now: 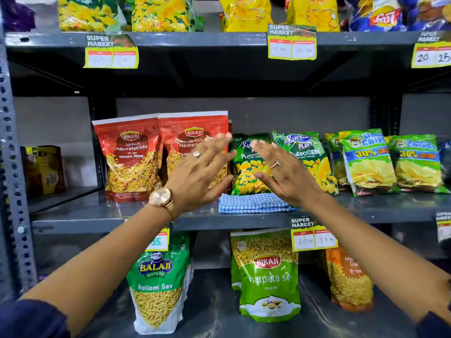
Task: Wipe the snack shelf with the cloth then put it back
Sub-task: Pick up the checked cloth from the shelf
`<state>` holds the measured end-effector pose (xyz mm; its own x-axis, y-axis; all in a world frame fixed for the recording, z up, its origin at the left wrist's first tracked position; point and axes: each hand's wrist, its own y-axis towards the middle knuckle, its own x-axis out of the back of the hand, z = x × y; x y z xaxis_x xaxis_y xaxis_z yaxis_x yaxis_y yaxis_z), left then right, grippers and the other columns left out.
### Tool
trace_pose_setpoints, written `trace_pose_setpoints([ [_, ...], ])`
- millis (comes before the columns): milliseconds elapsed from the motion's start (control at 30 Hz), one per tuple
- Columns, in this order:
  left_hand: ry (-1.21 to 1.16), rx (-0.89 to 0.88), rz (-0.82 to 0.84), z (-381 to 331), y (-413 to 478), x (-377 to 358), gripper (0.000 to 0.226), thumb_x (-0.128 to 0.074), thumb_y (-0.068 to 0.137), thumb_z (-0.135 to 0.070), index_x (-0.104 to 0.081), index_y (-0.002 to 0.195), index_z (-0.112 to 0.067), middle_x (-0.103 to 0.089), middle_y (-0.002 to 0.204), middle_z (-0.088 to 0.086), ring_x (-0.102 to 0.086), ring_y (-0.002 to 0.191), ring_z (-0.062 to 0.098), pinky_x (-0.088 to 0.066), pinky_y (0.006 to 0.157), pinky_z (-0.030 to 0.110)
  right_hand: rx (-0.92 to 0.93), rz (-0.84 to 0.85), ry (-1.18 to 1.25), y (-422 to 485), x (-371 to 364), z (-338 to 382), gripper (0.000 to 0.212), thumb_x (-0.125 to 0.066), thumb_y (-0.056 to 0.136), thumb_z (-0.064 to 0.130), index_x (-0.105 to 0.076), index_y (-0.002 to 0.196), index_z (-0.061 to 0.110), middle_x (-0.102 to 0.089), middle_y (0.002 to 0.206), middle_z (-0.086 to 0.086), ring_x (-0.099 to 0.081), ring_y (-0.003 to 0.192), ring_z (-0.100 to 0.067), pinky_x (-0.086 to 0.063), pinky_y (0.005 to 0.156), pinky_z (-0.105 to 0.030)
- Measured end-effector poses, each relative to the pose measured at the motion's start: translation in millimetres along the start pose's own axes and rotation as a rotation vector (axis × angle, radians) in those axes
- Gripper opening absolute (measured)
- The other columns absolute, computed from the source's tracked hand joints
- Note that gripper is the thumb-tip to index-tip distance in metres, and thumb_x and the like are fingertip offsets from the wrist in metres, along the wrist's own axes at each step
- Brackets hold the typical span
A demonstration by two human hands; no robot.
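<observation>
Folded blue checked woven cloth (253, 203) on grey metal shelf (97, 215), below both grips, left hand (200, 174) and right hand (285, 174) spread open, empty, glossy snack packets (131, 157) behind.

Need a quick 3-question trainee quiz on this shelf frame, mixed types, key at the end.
1. True or false: the left hand is gripping the blue checked cloth.
2. What lies directly behind the cloth on the middle shelf? A) a red Navratan Mix pouch B) a green Puffcorn bag C) a Chatpata Sev pouch
3. Fill in: the right hand has its fingers ____ and holds nothing.

Key
1. False: both hands hover above the cloth, which lies folded on the shelf.
2. B
3. open
</observation>
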<state>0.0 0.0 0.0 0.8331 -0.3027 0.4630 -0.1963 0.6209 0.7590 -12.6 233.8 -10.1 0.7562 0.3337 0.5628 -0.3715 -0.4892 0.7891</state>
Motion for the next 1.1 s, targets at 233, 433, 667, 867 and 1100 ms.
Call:
trace_pose_setpoints([
  [233,-0.229,0.077,0.324,-19,-14,-56,0.061,-0.027,0.088,-0.059,-0.048,0.126,-0.016,-0.054,0.131,0.008,-0.052,0.116,0.025,-0.047,0.090,0.045,-0.292,0.321,0.284,-19,-29,-30,0.066,-0.015,0.088,0.064,-0.061,0.109,0.022,-0.062,0.118,-0.007,-0.053,0.114,-0.020,-0.045,0.097,-0.044],
  [433,-0.310,0.199,0.645,-20,-2,-78,0.082,-0.035,0.084,-0.068,-0.025,0.143,-0.012,-0.033,0.148,0.011,-0.041,0.128,0.027,-0.034,0.103,0.038,-0.438,0.595,0.374,-24,-45,-38,0.058,-0.021,0.089,0.060,-0.033,0.138,0.030,-0.033,0.150,-0.002,-0.031,0.137,-0.022,-0.026,0.112,-0.046],
  [667,-0.445,0.256,0.740,-15,-10,-89,0.081,-0.043,0.081,-0.069,-0.028,0.143,-0.019,-0.036,0.148,0.005,-0.041,0.128,0.024,-0.030,0.104,0.035,-0.521,0.801,0.407,-24,-56,-44,0.097,-0.005,0.059,0.087,-0.023,0.140,0.037,-0.012,0.157,0.000,-0.010,0.144,-0.021,-0.007,0.118,-0.049],
  [867,-0.340,0.183,0.642,-17,-12,-83,0.082,-0.040,0.076,-0.075,-0.039,0.137,-0.021,-0.059,0.128,0.006,-0.059,0.103,0.024,-0.041,0.072,0.030,-0.415,1.000,0.452,-21,-29,-37,0.122,-0.039,0.037,0.096,-0.007,0.141,0.043,-0.006,0.157,0.009,-0.010,0.143,-0.017,-0.012,0.117,-0.042],
  [1100,-0.525,0.172,0.358,-13,-21,-61,0.028,-0.068,0.082,-0.032,-0.065,0.109,-0.023,-0.073,0.089,-0.002,-0.063,0.066,0.009,-0.052,0.059,0.033,-0.261,0.922,0.308,-35,-4,-24,0.062,-0.046,0.081,0.061,-0.025,0.137,0.044,-0.033,0.148,0.009,-0.033,0.133,-0.017,-0.025,0.109,-0.036],
])
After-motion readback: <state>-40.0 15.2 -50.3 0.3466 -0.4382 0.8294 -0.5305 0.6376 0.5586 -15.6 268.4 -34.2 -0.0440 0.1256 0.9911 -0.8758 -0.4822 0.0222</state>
